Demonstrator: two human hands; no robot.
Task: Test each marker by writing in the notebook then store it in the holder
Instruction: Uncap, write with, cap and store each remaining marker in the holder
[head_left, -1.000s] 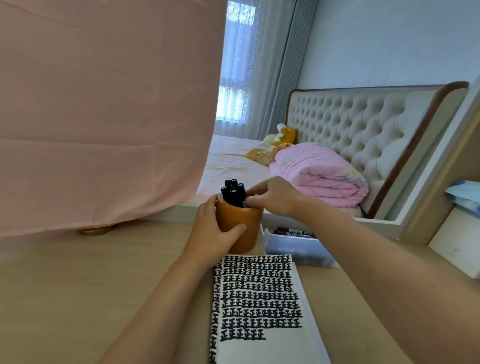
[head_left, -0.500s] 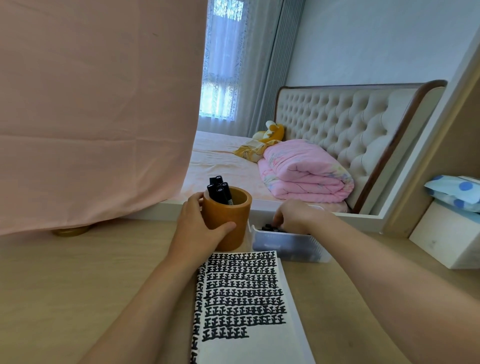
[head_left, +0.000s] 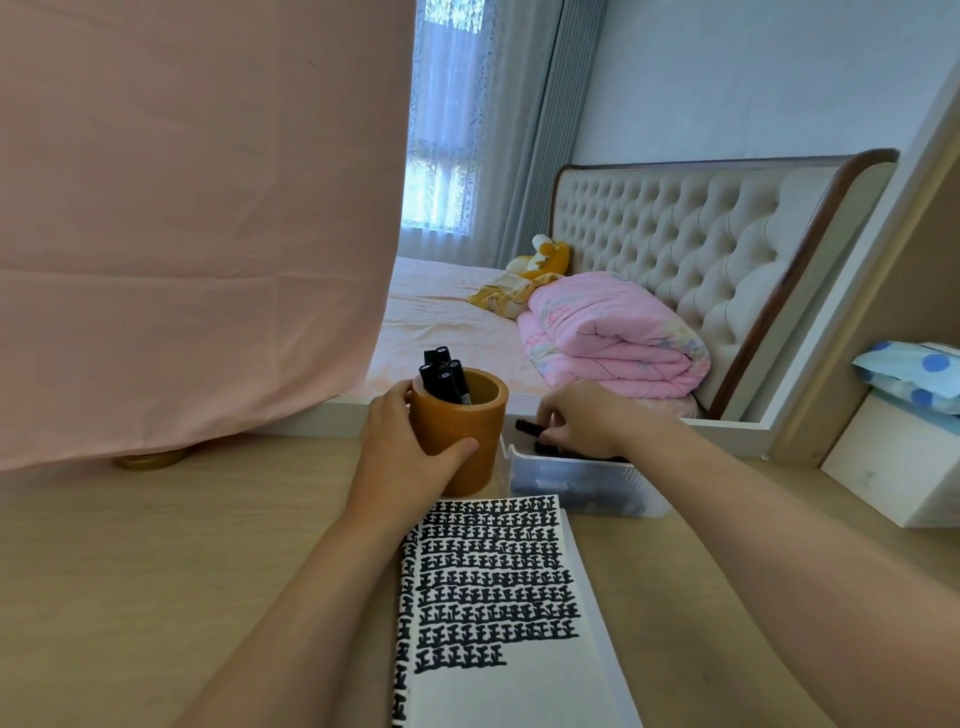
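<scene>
An orange-brown round holder (head_left: 467, 415) stands on the wooden desk with several black markers (head_left: 441, 376) upright in it. My left hand (head_left: 400, 457) is wrapped around the holder's left side. To its right sits a clear plastic box (head_left: 582, 486) with more black markers inside. My right hand (head_left: 582, 421) reaches into that box, and its fingers close on a black marker (head_left: 527, 427) whose end sticks out to the left. An open notebook (head_left: 498, 613) covered in rows of black writing lies in front of the holder.
A pink cloth (head_left: 197, 218) hangs over the desk's back left, with a gold base (head_left: 150, 460) under its hem. A white box (head_left: 898, 467) and a blue dotted pack (head_left: 914, 374) sit at the right. Behind the desk is a bed with a pink quilt (head_left: 608, 332).
My right hand left the holder's rim, moved right and down into the clear box, and has closed on a marker there. My left hand has stayed on the holder.
</scene>
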